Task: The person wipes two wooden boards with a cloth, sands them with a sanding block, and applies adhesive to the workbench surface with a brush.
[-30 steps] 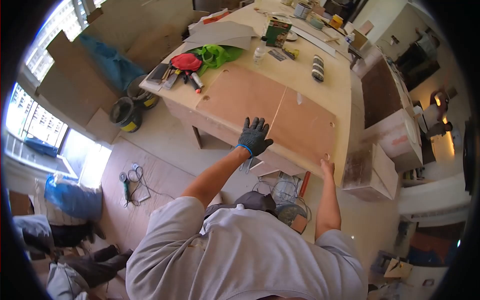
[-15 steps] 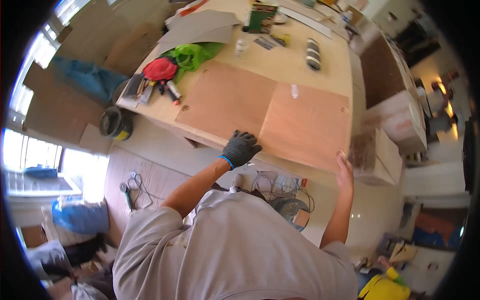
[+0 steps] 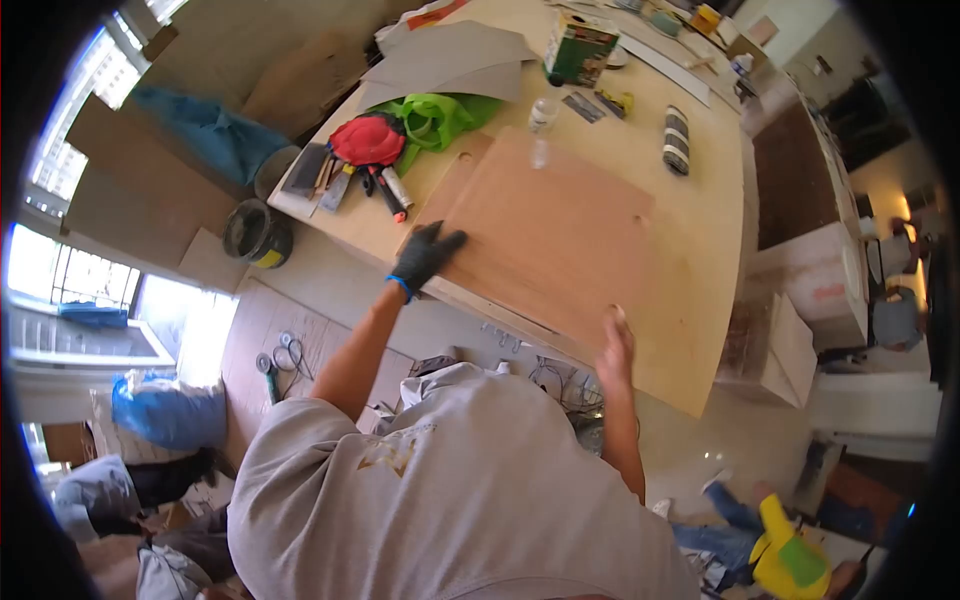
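Note:
A reddish-brown wooden panel (image 3: 555,225) lies on the worktable, overlapping a second similar panel (image 3: 455,185) whose left strip shows. My left hand (image 3: 428,255), in a dark glove with a blue cuff, is closed on the upper panel's front left corner. Some of those fingers show on top; the grip below is hidden. At the front right corner, my bare right hand (image 3: 617,350) holds the panel's edge, with its other fingers out of sight underneath. A small clear bottle (image 3: 543,115) stands just past the panel's back edge.
The worktable (image 3: 690,300) also carries a red pouch (image 3: 368,140), green bag (image 3: 440,120), hand tools (image 3: 390,195), a striped roll (image 3: 676,140) and a green box (image 3: 582,48). A black bucket (image 3: 257,235) stands left. A person in yellow (image 3: 790,555) is low at right.
The upper panel has slid left over the other panel, with both my hands moving along at its front corners. The view has shifted, and more bare tabletop shows at right.

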{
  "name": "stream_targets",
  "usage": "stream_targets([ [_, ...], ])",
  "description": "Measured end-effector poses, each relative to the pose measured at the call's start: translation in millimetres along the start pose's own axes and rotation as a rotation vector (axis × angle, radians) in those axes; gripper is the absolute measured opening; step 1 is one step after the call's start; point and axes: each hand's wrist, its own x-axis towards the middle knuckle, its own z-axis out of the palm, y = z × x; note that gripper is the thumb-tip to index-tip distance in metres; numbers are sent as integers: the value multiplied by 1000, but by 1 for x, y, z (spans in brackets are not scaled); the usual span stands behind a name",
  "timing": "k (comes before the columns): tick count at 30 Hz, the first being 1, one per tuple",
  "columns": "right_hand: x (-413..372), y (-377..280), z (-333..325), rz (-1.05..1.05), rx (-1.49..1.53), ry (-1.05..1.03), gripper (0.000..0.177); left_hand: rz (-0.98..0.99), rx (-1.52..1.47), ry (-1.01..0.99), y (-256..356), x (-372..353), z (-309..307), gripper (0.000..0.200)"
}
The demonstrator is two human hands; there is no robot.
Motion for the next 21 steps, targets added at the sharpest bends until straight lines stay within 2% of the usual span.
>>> stream_targets([
  [3,27,33,37,95,67,-64,37,4,-6,-97,-10,23,-36,60],
  [4,31,35,45,133,64,-90,38,22,49,-106,4,19,-47,54],
  [7,36,23,49,353,-488,-27,47,23,493,-61,8,22,-56,52],
  [10,16,25,50,-56,-1102,-36,54,73,651,103,29,4,-61,51],
  [13,11,48,42,-529,-1173,23,58,13,747,146,25,-12,-70,46],
  [16,35,59,37,-302,-971,49,59,-7,690,48,-8,-18,-66,44],
  [18,43,33,49,-56,-992,27,56,-40,580,-41,-20,-18,-66,43],
  [19,44,23,57,68,-997,10,54,-42,575,-19,-20,-21,-69,43],
  [21,53,52,52,-69,-1037,50,48,-31,560,14,-17,-23,-67,42],
])
